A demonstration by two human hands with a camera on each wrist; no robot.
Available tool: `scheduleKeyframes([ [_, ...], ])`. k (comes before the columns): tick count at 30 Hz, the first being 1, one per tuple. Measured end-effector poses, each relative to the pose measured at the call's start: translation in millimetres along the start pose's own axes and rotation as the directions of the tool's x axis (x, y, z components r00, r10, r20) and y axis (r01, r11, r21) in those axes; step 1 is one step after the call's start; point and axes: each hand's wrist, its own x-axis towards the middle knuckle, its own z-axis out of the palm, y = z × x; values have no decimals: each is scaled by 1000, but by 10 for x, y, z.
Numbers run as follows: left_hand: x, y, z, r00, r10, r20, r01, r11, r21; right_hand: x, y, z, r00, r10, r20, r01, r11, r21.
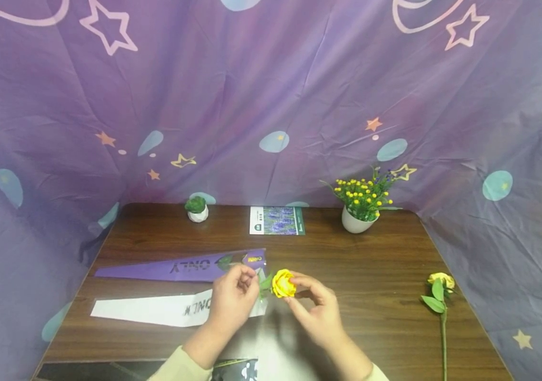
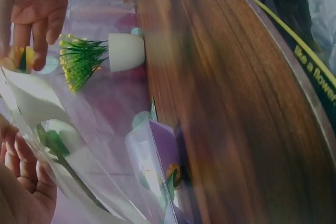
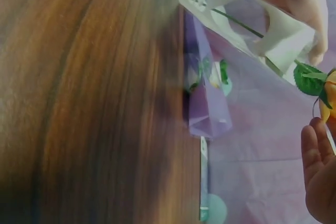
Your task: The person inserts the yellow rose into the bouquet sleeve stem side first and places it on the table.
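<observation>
My left hand (image 1: 233, 299) pinches the open end of a white flower sleeve (image 1: 147, 310) with a clear front, printed "ONLY". A yellow rose (image 1: 283, 283) sticks out of that end, and its green stem (image 2: 79, 182) shows through the plastic in the left wrist view. Thumb and fingertips of my right hand (image 1: 318, 312) pinch the rose's bloom from the right. Behind the white sleeve lies a purple sleeve (image 1: 152, 268) holding another flower, seen in the right wrist view with green leaves (image 3: 224, 72) at its mouth.
Another yellow rose (image 1: 441, 280) lies at the table's right side. A dark sleeve (image 1: 95, 370) lies along the front edge. At the back stand a small succulent pot (image 1: 198, 212), a lavender picture card (image 1: 278, 220) and a white pot (image 1: 358, 221) of yellow flowers.
</observation>
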Motion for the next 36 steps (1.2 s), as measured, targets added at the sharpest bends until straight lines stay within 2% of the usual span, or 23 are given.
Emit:
scheduleKeyframes([
  [7,-11,56,16,999,43,12,-43,999,19,-35,-2,134,1000,27,0,-27,999,-36],
  [12,-1,108,38,997,78,7,-78,997,8,-73,5,195,988,147,44,-149,988,38],
  [17,6,149,67,994,104,26,-104,995,10,-113,22,218,959,249,136,-261,962,78],
  [20,-4,160,80,991,115,62,-118,992,40,-113,29,224,934,307,183,-326,941,85],
  [23,-16,156,74,986,124,110,-132,989,73,-108,34,221,913,358,194,-381,920,96],
  [26,-24,134,23,981,105,164,-124,986,115,-103,53,214,896,400,194,-423,901,93],
  [28,-28,107,-40,975,49,217,-86,983,164,-105,75,209,881,429,201,-454,885,104],
  [30,-33,68,-118,955,-36,293,-36,971,238,-106,103,203,861,461,213,-491,863,117],
  [31,-36,47,-157,938,-81,338,-16,961,277,-109,115,199,854,472,218,-505,854,126],
  [34,-51,-28,-255,862,-196,468,3,924,382,-118,149,189,834,503,225,-539,830,142],
  [36,-67,-76,-299,817,-227,531,-15,911,412,-122,161,183,819,528,227,-563,814,140],
])
